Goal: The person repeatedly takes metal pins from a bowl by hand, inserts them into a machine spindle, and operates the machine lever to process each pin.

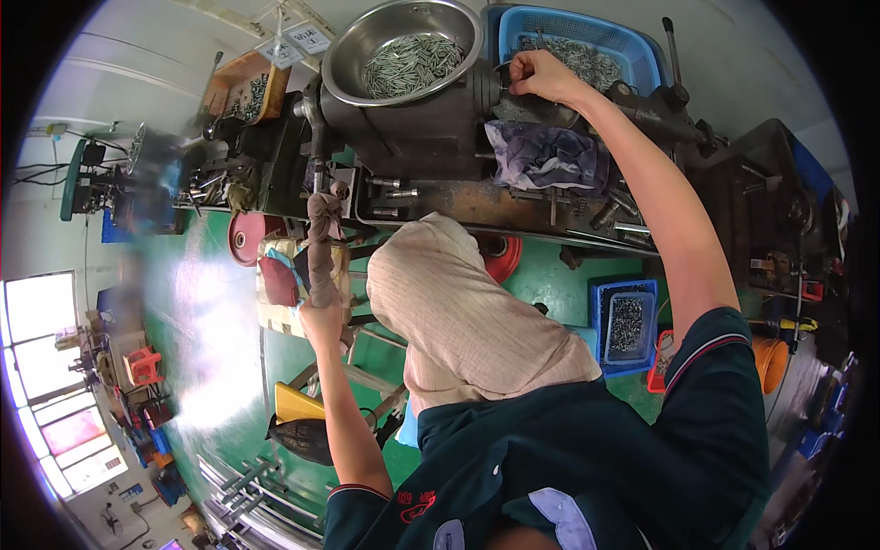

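Note:
My left hand [321, 319] is wrapped round the lower end of a long lever [319, 243] bound in brown cloth, which runs up to the dark machine. At the right end of the machine's body [403, 137], my right hand [539, 75] is closed in a pinch by the spindle nose. Whatever lies between its fingertips is too small or hidden to make out. A steel bowl [342, 62] full of slim metal pins [412, 66] stands on top of the machine. Just behind my right hand is a blue plastic basket [587, 18] holding more small metal parts [591, 64].
A stained rag [548, 156] lies below my right forearm, beside tools on the machine's metal tray [449, 209]. Blue crates [600, 325] of small parts stand on the green floor at right. A wooden box [225, 82] sits back left; metal bars [266, 504] lie lower left.

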`<state>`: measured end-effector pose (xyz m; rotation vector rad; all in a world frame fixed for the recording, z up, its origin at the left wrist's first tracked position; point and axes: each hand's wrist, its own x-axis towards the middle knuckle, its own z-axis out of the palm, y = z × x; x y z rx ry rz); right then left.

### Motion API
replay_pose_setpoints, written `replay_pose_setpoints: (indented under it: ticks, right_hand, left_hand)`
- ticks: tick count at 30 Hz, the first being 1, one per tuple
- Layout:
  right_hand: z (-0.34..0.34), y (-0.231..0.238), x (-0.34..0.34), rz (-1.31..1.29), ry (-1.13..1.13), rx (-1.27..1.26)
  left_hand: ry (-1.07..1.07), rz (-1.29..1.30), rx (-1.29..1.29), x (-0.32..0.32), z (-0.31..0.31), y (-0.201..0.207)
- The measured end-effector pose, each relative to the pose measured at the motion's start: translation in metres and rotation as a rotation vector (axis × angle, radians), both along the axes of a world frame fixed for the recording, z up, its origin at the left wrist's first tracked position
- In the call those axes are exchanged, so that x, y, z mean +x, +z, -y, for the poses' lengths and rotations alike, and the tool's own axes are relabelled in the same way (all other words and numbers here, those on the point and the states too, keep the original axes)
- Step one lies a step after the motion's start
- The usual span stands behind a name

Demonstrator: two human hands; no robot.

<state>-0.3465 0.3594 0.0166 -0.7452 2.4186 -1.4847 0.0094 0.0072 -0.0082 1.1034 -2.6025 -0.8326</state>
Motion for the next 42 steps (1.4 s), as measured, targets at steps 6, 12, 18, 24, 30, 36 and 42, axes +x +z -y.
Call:
replay_pose_setpoints:
  ticks: [6,12,18,24,30,36,42]
  right_hand:
    - [0.002,-0.004,-0.002,0.035,0.001,-0.090]
    - [0.004,-0.010,-0.006,-0.104,-0.052,0.094]
    - [0.012,-0.009,-0.003,-0.113,-0.029,0.100]
    - [0.000,0.000,-0.006,-0.152,-0.022,0.114]
    - [-0.107,0.049,-0.036,-0.391,-0.143,0.487]
    - [-0.246,0.026,-0.046,-0.555,-0.756,1.093]
    - [-0.291,0.031,0.088,-0.620,-0.974,1.180]
  left_hand:
    - [0.003,0.005,-0.002,0.000,0.001,0.000]
    - [-0.016,-0.012,-0.023,-0.002,0.003,-0.002]
    - [-0.093,-0.062,-0.213,0.002,0.090,-0.012]
    - [-0.070,0.148,-0.100,-0.015,0.096,0.013]
    - [-0.083,0.147,-0.066,-0.014,0.094,0.020]
    - [-0.134,0.107,-0.097,-0.012,0.101,0.008]
    - [-0.122,0.102,-0.023,-0.015,0.097,0.011]
